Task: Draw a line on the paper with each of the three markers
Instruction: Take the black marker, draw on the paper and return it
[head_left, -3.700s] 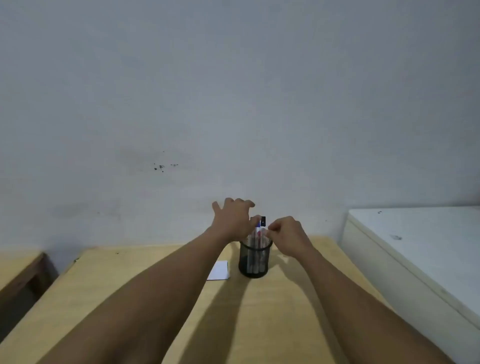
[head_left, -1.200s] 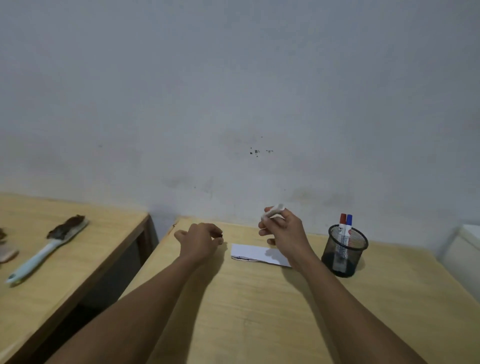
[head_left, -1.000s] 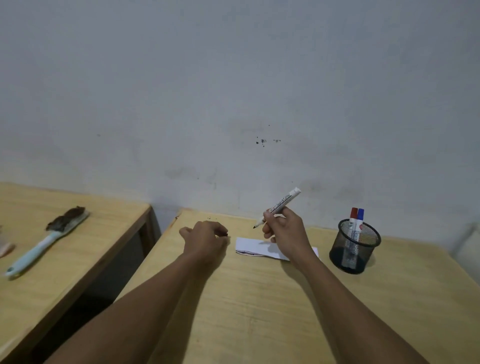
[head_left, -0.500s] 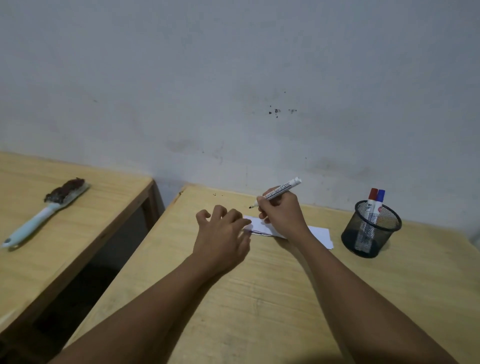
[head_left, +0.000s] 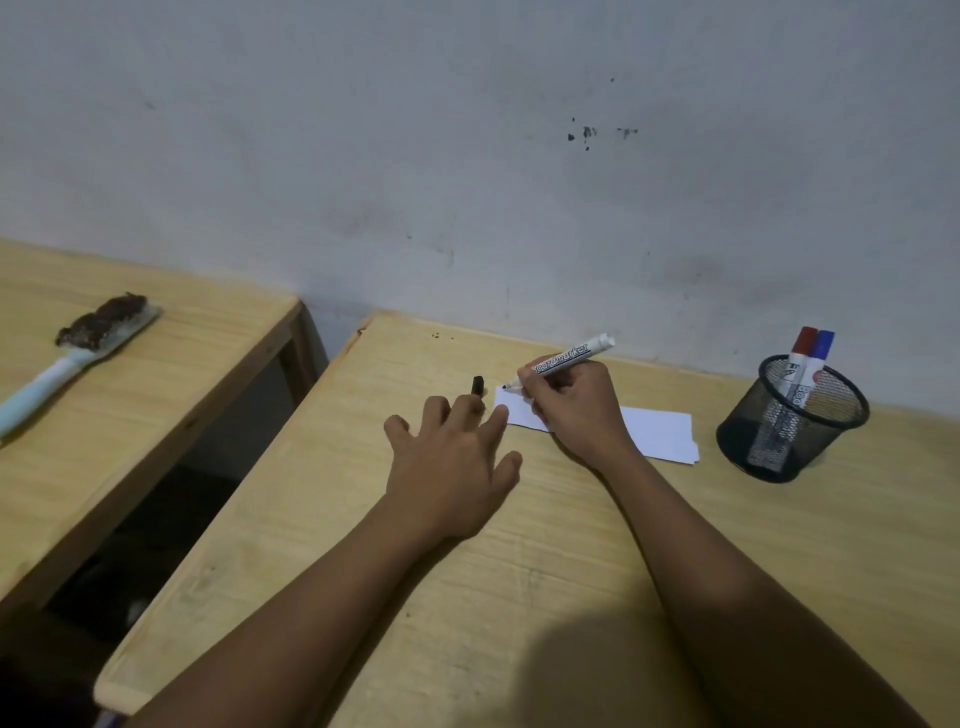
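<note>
Pale-wood second surface at far left carries a light-blue-handled brush with dark bristles, lying flat, well apart from our work.

Main light wooden surface in centre. Our left hand lies on it palm down, fingers spread and released, grasping nothing; the index fingertip touches the near left corner of the white folded paper sheet. Just beyond the fingertips a small black marker cap sits on the surface, beside the paper's left edge.

Our right hand is clenched in a writing grip on a white-barrelled uncapped marker with black lettering. Barrel tilts up and to the right; its dark tip points down at the paper's far left corner. We cannot tell whether the tip touches. The heel of the right hand rests over the paper's middle, hiding part of it.

Right of the paper, near but apart, stands a black wire-mesh pen cup, upright. Inside it lean a red-capped white marker and a blue-capped white marker, caps up, side by side.
</note>
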